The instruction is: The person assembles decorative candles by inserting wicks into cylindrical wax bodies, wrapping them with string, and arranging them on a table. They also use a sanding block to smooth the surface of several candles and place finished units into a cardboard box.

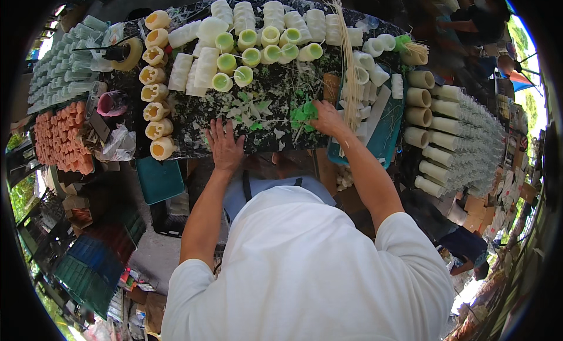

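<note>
My left hand lies flat at the near edge of the dark, wax-spattered table, fingers spread and holding nothing. Bent at the fingers, my right hand grips at a small heap of bright green wax scraps; its fingertips are partly hidden. Between the hands, pale green and whitish flakes are scattered on the tabletop. Beyond them stand several candle cups with light green wax, some with white wicks. White ribbed cylinders lie and stand around those cups.
Yellowish hollow wax shells line the table's left side. Long straw-coloured wicks lie beside a teal tray of white pieces. Orange-pink pieces and clear glasses are massed left; cream cylinders stand right. People are nearby.
</note>
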{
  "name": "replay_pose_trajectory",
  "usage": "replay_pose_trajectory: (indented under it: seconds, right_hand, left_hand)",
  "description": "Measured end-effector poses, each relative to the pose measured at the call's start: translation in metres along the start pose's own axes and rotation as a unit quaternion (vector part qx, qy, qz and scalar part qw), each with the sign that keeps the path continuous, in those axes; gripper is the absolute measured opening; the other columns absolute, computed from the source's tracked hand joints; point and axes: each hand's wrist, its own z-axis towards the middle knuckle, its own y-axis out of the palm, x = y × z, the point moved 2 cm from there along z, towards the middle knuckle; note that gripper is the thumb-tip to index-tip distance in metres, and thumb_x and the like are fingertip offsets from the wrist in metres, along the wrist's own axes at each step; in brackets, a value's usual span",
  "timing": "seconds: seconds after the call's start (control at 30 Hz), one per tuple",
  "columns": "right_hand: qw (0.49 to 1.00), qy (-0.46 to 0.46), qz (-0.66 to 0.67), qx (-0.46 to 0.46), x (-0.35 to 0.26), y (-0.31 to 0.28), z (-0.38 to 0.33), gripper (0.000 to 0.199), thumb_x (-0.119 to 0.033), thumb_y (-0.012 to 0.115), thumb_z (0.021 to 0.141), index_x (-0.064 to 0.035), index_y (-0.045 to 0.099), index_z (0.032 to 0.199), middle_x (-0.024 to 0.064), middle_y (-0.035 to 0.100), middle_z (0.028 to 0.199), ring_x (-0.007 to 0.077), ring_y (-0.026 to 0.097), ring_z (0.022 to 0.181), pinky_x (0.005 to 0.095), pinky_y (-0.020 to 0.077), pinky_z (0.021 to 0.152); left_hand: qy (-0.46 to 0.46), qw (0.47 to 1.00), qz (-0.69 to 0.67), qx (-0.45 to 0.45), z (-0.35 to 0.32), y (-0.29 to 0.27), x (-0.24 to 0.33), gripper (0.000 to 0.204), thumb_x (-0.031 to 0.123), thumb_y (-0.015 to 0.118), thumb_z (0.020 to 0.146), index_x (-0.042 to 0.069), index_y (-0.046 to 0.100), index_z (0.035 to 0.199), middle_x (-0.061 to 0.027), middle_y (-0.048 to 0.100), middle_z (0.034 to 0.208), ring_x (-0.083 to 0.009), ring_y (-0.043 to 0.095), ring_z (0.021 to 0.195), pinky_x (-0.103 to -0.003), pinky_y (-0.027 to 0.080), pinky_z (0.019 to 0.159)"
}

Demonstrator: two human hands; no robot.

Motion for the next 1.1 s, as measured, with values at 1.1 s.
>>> replay_pose_trajectory:
  seconds: [1.1]
  right_hand:
    - [0.794,0.435,0.423,-0.028,-0.025,-0.001,0.084,0.051,-0.019,0.075,0.09,0.0095,0.062,0.129,0.0238,0.068,0.125,0.034,0.068,0.109,0.0476,0.0547,0.089]
  left_hand:
    - [0.058,0.994,-0.048,-0.074,0.035,0.124,0.158,0.057,0.037,0.057,0.1,0.013,0.05,0.15,-0.0188,0.043,0.159,-0.0424,0.031,0.152,-0.064,0.021,0.122]
